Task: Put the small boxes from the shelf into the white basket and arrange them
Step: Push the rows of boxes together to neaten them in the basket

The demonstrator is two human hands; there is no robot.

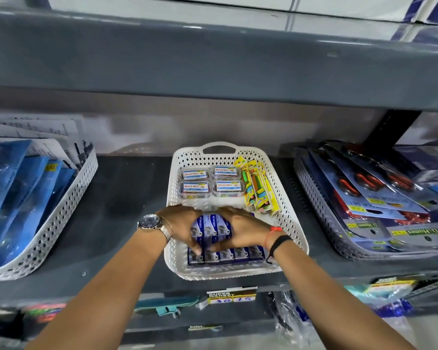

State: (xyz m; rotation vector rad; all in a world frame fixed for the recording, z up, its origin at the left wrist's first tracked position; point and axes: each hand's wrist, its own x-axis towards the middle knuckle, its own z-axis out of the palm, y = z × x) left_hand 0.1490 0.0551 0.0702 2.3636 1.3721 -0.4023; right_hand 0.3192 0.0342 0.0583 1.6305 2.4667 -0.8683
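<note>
The white basket (292,218) stands in the middle of the dark shelf. Its front part holds small blue and white boxes: one row (234,255) lies along the front wall, and a second group of small boxes (213,226) sits just behind it. My left hand (181,223) and my right hand (243,229) press against this second group from both sides, fingers curled over its far edge and thumbs at its near edge. Part of the group is hidden under my hands.
Several clear clip tubs (209,184) and yellow packets (257,190) fill the basket's back half. A white basket of blue packs (61,210) stands at the left, a tray of scissor sets (372,203) at the right. A grey shelf (213,64) hangs overhead.
</note>
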